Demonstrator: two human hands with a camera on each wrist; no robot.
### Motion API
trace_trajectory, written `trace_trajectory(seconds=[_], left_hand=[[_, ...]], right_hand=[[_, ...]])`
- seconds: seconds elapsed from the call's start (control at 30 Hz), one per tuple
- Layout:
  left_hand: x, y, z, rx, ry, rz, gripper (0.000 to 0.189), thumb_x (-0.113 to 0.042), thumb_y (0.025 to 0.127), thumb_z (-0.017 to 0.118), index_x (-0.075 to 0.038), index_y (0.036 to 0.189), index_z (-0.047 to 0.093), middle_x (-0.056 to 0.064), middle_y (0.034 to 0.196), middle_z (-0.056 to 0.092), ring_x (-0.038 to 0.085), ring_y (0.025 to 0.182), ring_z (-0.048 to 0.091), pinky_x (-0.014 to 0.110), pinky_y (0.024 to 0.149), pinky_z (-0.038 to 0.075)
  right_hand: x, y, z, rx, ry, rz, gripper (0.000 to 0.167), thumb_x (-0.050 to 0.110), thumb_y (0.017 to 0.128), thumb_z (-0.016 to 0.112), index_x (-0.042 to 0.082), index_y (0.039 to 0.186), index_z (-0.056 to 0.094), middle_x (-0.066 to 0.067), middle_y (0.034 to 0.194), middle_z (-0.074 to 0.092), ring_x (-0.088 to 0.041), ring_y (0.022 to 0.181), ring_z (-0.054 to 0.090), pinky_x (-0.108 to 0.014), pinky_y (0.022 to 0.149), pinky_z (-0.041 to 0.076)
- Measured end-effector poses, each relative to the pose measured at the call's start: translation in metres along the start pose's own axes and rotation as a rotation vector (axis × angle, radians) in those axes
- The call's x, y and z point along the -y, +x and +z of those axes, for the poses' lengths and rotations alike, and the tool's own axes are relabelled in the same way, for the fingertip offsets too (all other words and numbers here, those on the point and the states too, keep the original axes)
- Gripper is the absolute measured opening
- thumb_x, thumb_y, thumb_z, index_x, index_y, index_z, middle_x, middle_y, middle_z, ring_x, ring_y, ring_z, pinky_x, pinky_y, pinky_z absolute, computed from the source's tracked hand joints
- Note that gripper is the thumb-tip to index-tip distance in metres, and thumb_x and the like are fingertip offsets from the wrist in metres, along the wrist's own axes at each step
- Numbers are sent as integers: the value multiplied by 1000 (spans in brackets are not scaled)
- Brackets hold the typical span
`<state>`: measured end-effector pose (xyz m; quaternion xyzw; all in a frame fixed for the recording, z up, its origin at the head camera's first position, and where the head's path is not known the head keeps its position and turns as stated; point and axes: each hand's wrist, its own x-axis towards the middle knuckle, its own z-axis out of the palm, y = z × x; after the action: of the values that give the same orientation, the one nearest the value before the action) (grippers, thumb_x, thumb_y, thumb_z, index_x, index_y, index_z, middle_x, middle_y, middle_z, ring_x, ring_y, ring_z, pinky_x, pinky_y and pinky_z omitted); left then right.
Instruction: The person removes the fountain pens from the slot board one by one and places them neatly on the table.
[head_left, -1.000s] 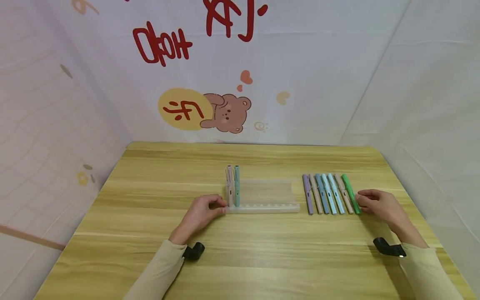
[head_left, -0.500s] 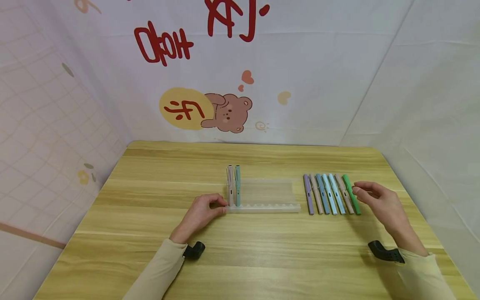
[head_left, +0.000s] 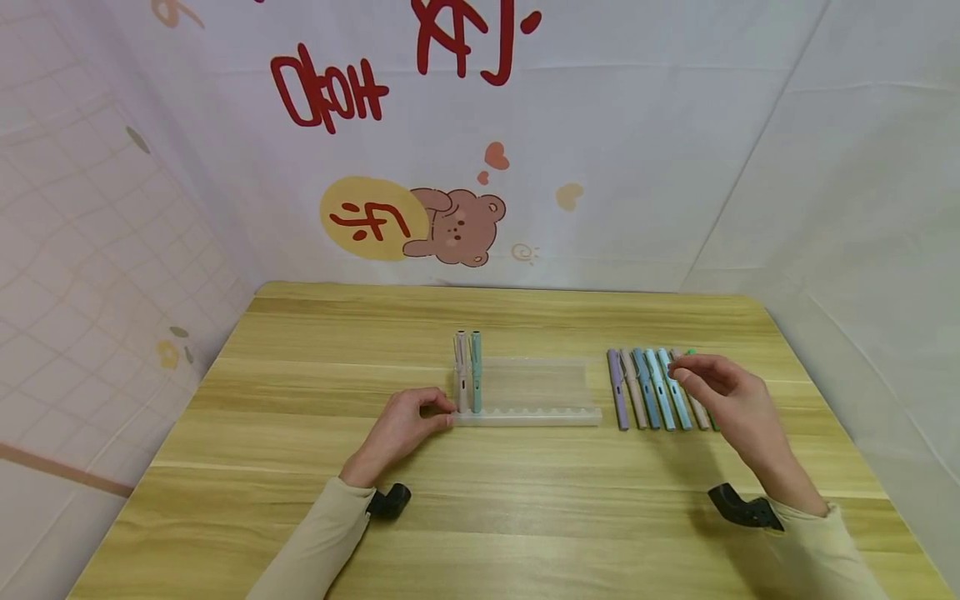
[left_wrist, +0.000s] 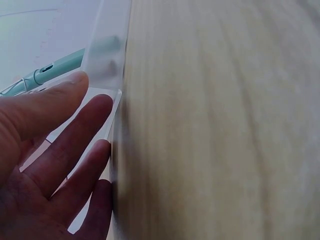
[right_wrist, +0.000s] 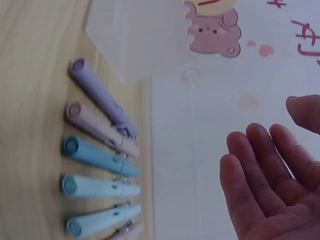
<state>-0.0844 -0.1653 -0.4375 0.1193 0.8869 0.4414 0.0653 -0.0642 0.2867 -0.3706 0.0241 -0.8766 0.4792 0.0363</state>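
A frosted clear pen rack [head_left: 536,417] with a notched front strip lies on the table. At its left end, a pale pink pen [head_left: 461,379] and a teal pen [head_left: 476,379] stand upright. My left hand [head_left: 401,429] pinches that end with thumb and index finger; the left wrist view shows the fingertips [left_wrist: 102,104] at its corner. My right hand [head_left: 735,408] is over the right part of a row of pens, holding nothing, its fingers loosely extended. That row includes a purple pen [head_left: 617,389], a blue pen [head_left: 647,389] and a light blue pen [head_left: 660,389].
The green pen [head_left: 692,353] at the row's right end is mostly hidden behind the right hand. A wooden table [head_left: 525,517] carries everything. White printed cloth [head_left: 637,167] rises behind the table and along both sides.
My right hand has lifted away from the green pen and moved left over the row, with nothing in it. The left hand has stayed at the rack's end.
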Motion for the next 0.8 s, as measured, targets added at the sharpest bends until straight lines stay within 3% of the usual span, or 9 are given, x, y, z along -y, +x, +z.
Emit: trace_trajectory(seconds=[0.23, 0.4, 0.63, 0.8], left_hand=[[2, -1, 1, 9, -5, 0, 11, -8, 90, 81, -18, 95, 78, -3, 106, 73, 19, 104, 66, 45, 96, 51], [2, -1, 1, 10, -5, 4, 11, -8, 90, 80, -17, 96, 78, -2, 107, 73, 19, 104, 65, 45, 97, 51], [3, -2, 1, -1, 6, 17, 11, -8, 90, 80, -18, 95, 79, -3, 106, 73, 18, 103, 66, 45, 96, 52], [4, -1, 1, 6, 5, 21, 10, -8, 90, 80, -17, 95, 79, -3, 106, 73, 19, 104, 66, 45, 96, 51]], right_hand=[[15, -1, 22, 55, 23, -100, 30, 24, 105, 63, 8, 130, 67, 2, 122, 72, 2, 110, 65, -13, 86, 51], [23, -2, 39, 96, 14, -121, 26, 26, 106, 63, 13, 127, 69, 1, 121, 72, 2, 108, 65, -15, 84, 52], [32, 1, 65, 158, 94, -179, 21, 19, 105, 64, 10, 123, 70, -8, 122, 72, -4, 108, 68, -18, 86, 54], [36, 3, 81, 219, 137, -170, 21, 20, 104, 65, 12, 123, 70, -9, 124, 72, -11, 107, 69, -24, 77, 56]])
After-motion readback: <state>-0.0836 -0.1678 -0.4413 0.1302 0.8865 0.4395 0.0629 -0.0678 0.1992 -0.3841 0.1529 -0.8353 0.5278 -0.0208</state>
